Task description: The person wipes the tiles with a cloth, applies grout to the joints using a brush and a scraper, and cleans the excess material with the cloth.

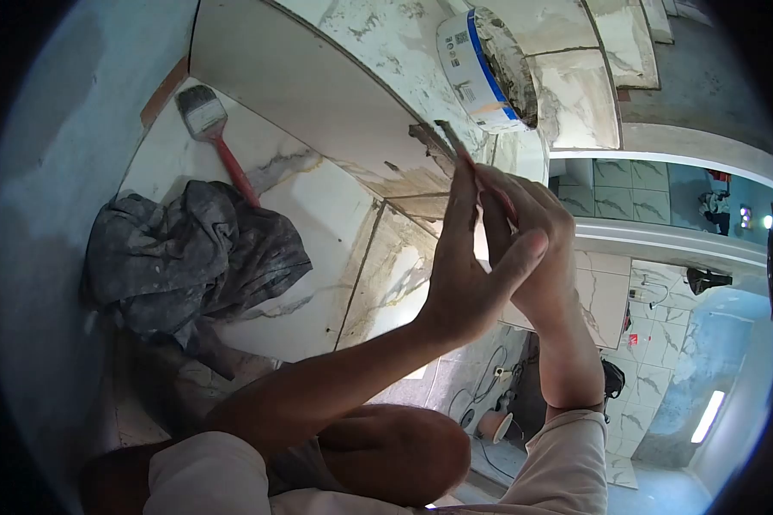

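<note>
My right hand point(537, 210) is closed around the red handle of a narrow flat-bladed tool that looks like a putty knife point(458, 148). Its thin, dirty blade points up and left, near the tiled ledge. Against the tool near the blade rest the straight fingers of my left hand point(464, 275); the left thumb stands apart, in front of the right wrist. Part of the handle is hidden by my fingers. Just above the blade, on the ledge, a white bucket point(465, 77) with a blue rim has grey paste smeared inside.
A paintbrush point(223, 154) with a red handle lies on the tiled surface at left, beside a crumpled dark cloth point(202, 253). My bent knee point(395, 451) is below my hands. Cables and a spool-like item point(494, 427) lie on the floor at lower right.
</note>
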Demonstrator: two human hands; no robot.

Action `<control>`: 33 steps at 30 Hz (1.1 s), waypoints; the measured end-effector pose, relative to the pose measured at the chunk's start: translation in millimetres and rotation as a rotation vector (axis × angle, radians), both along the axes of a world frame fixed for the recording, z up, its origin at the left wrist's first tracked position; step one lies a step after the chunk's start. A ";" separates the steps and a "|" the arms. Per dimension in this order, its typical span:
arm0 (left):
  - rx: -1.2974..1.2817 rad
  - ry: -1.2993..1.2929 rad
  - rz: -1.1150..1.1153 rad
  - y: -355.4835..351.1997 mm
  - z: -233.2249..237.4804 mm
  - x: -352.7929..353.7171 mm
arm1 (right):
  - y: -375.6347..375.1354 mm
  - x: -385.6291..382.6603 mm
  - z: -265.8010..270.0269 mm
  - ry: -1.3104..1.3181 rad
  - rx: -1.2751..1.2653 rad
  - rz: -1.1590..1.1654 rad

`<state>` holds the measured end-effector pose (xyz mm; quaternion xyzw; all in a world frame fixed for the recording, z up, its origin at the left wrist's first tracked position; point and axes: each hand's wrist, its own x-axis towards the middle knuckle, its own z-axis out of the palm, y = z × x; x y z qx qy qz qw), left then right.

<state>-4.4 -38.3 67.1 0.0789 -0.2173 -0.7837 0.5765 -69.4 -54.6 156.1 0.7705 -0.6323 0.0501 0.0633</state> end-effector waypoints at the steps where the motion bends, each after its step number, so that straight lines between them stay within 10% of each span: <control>1: -0.024 -0.018 0.050 0.8 0.9 0.5 | -2.9 1.6 2.4 0.003 -0.002 0.002; 33: 0.058 -0.008 0.125 -56.8 11.6 10.8 | -86.8 8.4 7.3 -0.284 0.269 -0.036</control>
